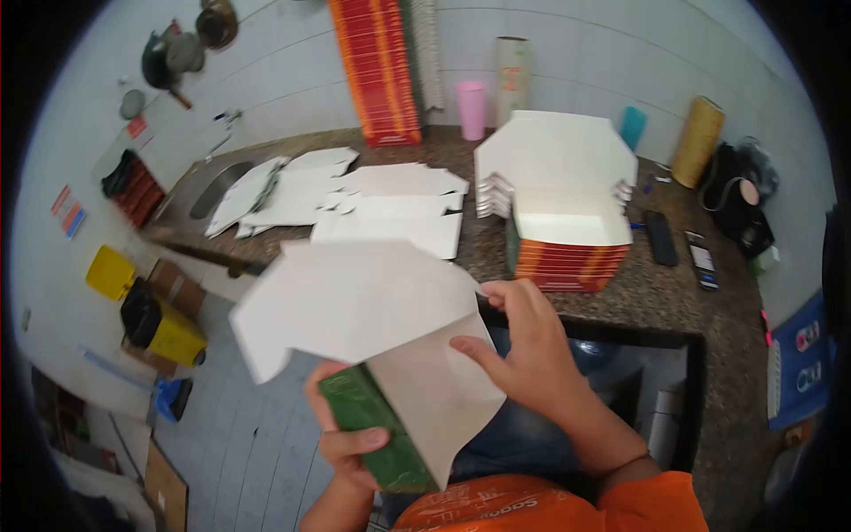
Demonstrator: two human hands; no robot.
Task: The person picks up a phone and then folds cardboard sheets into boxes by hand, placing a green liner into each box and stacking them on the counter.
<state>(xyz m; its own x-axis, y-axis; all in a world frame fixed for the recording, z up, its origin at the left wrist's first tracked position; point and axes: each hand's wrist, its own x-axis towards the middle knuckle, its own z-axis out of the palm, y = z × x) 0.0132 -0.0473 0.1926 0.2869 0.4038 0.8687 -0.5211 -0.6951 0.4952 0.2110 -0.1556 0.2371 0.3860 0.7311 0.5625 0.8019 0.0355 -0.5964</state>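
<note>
A partly folded carton, white inside with a green outer side, is held in the air in front of my body. My left hand grips its green side at the lower left, thumb on the green face and fingers behind. My right hand pinches the carton's right edge, its thumb on the white inner panel and its fingers at the corner by the large flap. Behind it on the counter stand nested open boxes, red and orange outside, with white lids raised. Flat white blanks lie to their left.
The granite counter carries two phones at the right, a pink cup, a teal cup and paper rolls. Tall red cartons lean on the wall. A sink and yellow bin are left.
</note>
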